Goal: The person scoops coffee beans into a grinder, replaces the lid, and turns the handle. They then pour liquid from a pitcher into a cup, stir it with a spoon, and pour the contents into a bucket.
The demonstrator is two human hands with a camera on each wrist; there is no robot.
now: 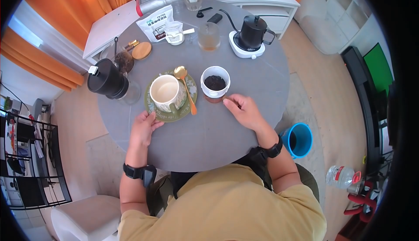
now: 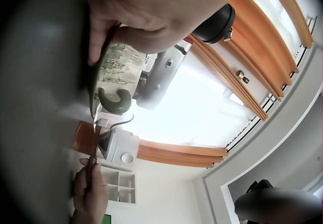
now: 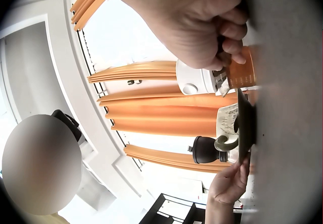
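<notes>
A green patterned saucer carries a cream cup with a green handle and a gold spoon. My left hand grips the saucer's near left edge, thumb over the rim. To the right stands a white coffee dripper with dark wet grounds inside. Beneath it, the glass vessel holds brown coffee. My right hand pinches a short dark handle where dripper and glass meet; the right wrist view mostly hides this handle behind the fingers.
A black hand grinder stands left, near a wooden lid. Farther back are a filter bag pack, a small white cup, a glass and a black gooseneck kettle on a white base. A blue bin stands on the floor.
</notes>
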